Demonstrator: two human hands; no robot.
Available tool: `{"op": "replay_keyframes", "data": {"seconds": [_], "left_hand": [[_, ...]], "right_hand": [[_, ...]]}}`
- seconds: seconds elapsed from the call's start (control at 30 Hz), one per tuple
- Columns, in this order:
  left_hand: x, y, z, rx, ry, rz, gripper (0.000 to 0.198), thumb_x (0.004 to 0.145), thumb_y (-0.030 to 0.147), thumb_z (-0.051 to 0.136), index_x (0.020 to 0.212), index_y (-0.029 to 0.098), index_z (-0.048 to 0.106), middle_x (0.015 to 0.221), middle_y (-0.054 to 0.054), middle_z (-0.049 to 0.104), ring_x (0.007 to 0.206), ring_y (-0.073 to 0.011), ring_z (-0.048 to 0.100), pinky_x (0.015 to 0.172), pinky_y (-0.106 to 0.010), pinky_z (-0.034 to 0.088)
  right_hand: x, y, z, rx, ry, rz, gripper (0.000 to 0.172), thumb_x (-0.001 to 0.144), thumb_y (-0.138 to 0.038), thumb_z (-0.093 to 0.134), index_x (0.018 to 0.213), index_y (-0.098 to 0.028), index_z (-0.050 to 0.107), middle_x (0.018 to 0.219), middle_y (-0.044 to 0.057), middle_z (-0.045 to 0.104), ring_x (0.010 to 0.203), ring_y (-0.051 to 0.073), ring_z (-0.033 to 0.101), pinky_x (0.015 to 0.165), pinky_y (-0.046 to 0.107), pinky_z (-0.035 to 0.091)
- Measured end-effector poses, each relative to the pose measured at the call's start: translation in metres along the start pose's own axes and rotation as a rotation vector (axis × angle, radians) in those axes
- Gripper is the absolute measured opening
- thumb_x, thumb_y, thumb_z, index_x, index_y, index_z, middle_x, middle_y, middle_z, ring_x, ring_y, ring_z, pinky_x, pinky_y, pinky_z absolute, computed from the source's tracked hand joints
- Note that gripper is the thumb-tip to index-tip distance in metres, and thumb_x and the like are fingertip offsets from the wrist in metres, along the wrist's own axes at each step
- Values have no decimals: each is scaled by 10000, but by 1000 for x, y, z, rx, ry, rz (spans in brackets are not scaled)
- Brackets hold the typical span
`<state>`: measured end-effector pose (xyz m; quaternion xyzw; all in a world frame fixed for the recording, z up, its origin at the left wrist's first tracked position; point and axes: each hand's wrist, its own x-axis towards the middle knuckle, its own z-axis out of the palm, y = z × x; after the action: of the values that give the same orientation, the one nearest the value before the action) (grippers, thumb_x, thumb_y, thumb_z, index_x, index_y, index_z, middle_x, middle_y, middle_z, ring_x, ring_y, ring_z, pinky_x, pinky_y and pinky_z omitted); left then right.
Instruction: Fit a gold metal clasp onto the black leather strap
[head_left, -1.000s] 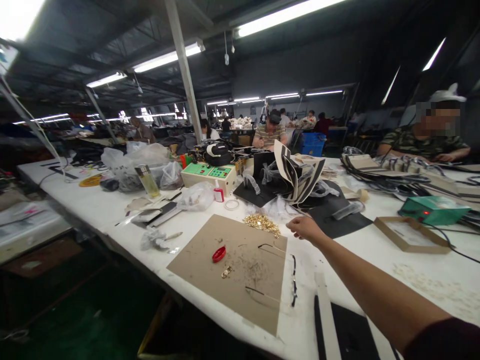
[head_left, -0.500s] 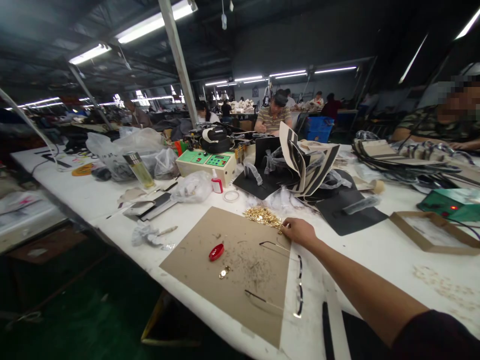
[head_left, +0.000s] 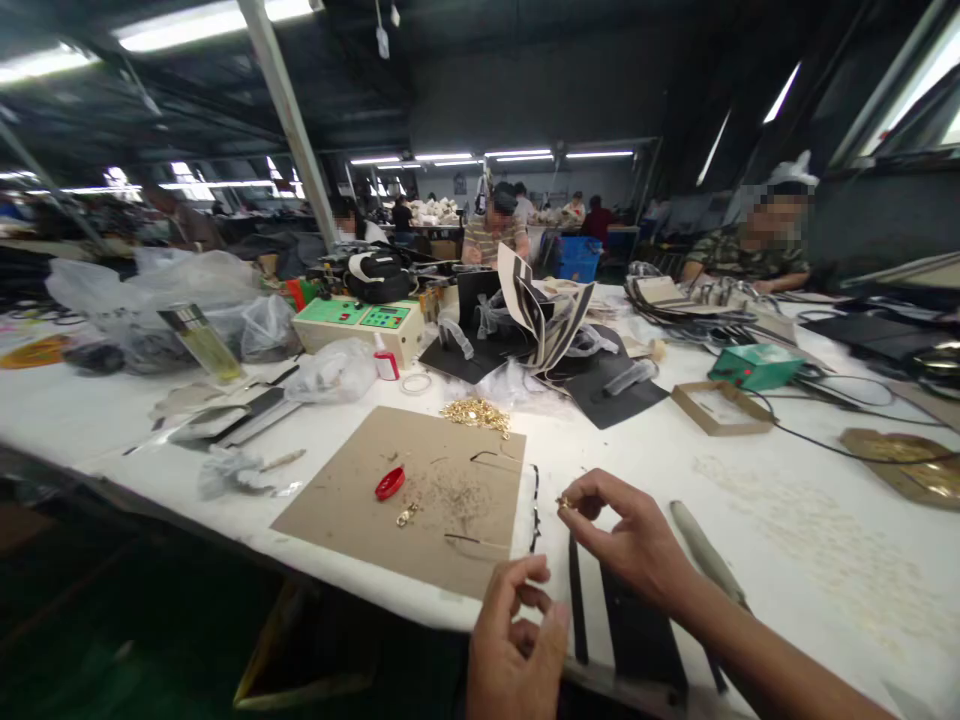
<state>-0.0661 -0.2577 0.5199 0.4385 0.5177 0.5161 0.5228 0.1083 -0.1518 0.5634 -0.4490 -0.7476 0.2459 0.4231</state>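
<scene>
My right hand [head_left: 637, 535] is above the white table with thumb and forefinger pinched on a small gold metal fitting [head_left: 562, 504]. Lower and to the left, my left hand [head_left: 517, 650] has loosely curled fingers with a gap to the thumb; nothing shows between them. Under my hands lies a black panel with a pale stripe [head_left: 645, 635]. A pair of eyeglasses [head_left: 535, 505] rests partly on a brown board [head_left: 337, 500]. A pile of gold fittings [head_left: 476, 413] sits at the board's far edge. On the board are a red oval dish [head_left: 390, 483] and a gold fitting [head_left: 407, 514].
A grey-handled tool [head_left: 705, 550] lies right of my right hand. Further right are small pale pieces [head_left: 810, 530], a cardboard tray [head_left: 720, 420] and a green box [head_left: 757, 366] with a cable. Behind the board stand a red bottle [head_left: 386, 362] and a control box [head_left: 360, 325]. Co-workers sit beyond.
My right hand has drawn back from the gold pile toward me, carrying a small gold fitting. My left hand has come into view at the bottom. The view has turned right.
</scene>
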Motion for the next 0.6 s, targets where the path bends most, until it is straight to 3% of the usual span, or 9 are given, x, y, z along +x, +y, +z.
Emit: {"op": "replay_keyframes", "data": {"seconds": [0.13,0.27,0.43,0.6], "left_hand": [[-7,18,18,31,-128,84,406,958,420,670,1308,219,623,1227,-101,644,922,-181,683,754,-270,585],[-24,17,35,88,-278,204,248,974,343,664,1186,223,715,1206,-79,662,1047,-197,672,800,-256,578],[-38,9,44,114,-382,190,226,971,302,680,1179,244,746,1175,-65,681,1054,-192,682,862,-266,575],[-39,7,50,170,-435,192,228,963,266,686,1179,256,760,1169,-67,689,1071,-194,679,877,-262,563]], "right_hand": [[-72,-27,-13,-8,92,-81,20,917,-204,689,922,-197,671,838,-4,654,712,60,608,657,166,495],[-118,-33,-22,-14,151,-132,98,902,-126,692,945,-202,651,873,-3,665,772,61,631,700,161,512],[-151,-32,-34,-5,215,-102,130,893,-125,718,960,-209,645,877,-12,667,781,56,639,712,152,519],[-166,-22,-36,24,233,-18,76,911,-158,715,949,-203,668,865,-1,681,782,70,649,716,168,520]]}}
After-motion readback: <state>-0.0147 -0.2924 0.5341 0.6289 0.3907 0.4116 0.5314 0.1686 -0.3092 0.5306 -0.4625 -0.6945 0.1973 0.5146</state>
